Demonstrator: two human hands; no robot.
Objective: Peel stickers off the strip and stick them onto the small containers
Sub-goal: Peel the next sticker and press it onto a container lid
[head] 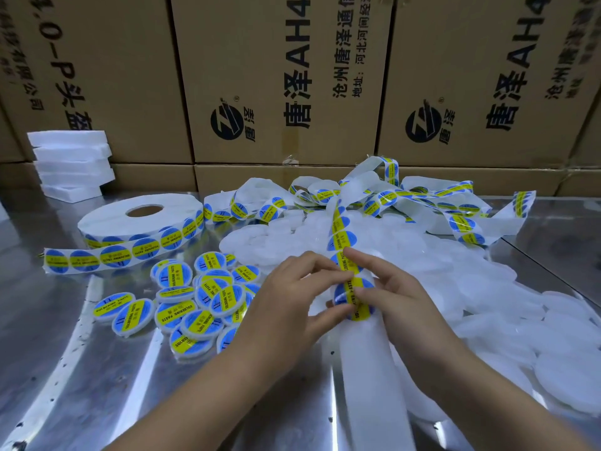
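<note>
Blue-and-yellow stickers (353, 296), white strip (370, 379), translucent white containers (487, 288), brown cartons (286, 76)

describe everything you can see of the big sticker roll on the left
The sticker roll lies flat on the shiny metal table, far left of the work. White backing paper is wound tightly round a brown cardboard core with an open hole. Round blue stickers crossed by a yellow band face outward on its rim. A loose tail runs off its front toward the left.
</note>
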